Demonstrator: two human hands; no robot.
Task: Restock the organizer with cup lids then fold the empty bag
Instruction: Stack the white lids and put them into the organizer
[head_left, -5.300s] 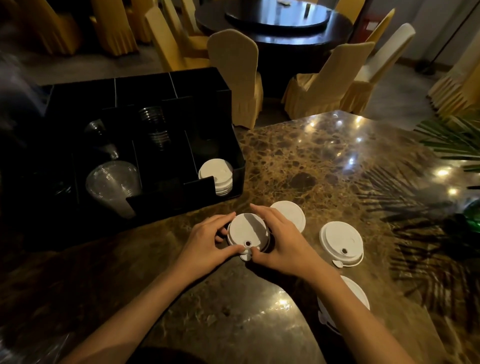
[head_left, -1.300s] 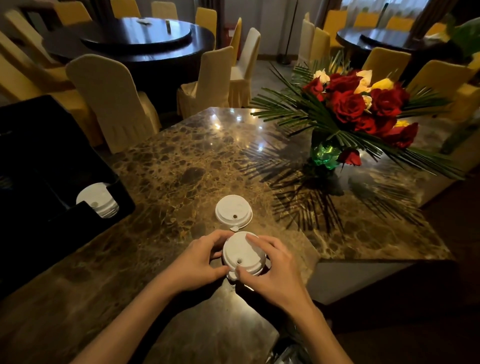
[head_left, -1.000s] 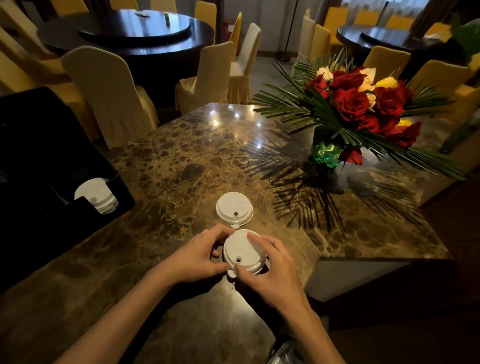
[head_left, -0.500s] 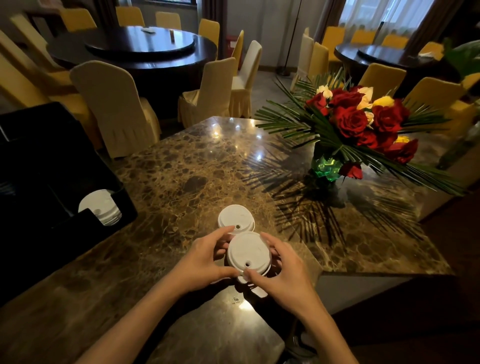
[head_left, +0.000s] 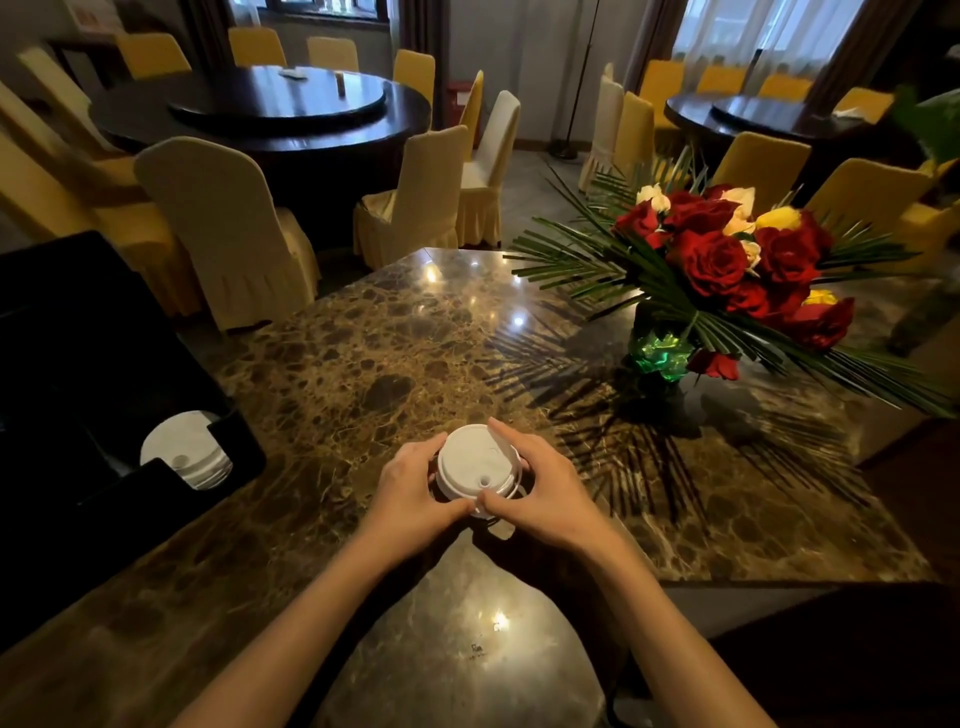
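Holding a short stack of lids (head_left: 478, 465) between both hands: left hand (head_left: 410, 493) wraps the left rim, right hand (head_left: 545, 493) the right rim, thumbs meeting at the near edge. Each grip is closed on the stack, fingers curled round the skirt. The stack sits just above or on the counter (head_left: 395, 358); cannot tell which, as the hands cover the base.

Handling, as a judgement: thin moulded plastic, very light, springy at the rim. Nested lids likely slide or fan apart if tilted, so take hold low on the skirt from opposite sides, as now, and keep it level. A hard squeeze would probably buckle the rims; light pressure should do. Smooth top offers little purchase.

Outward: organizer (head_left: 78, 405) at left, black, with a stack of lids (head_left: 184, 460) already lying in its near-right slot, seen through the front cutout. Flowers (head_left: 727, 260) in a vase at right, well apart from the hands.

Not readable:
- number of lids in the held stack; only the top one and a rim edge or two show.
- a small pale tab below the stack, probably a sip flap; unclear.
- rest of organizer: dark, cut off by the left frame edge, other slots unreadable.
- bag: not in view.
- near counter edge lost in shadow and glare.
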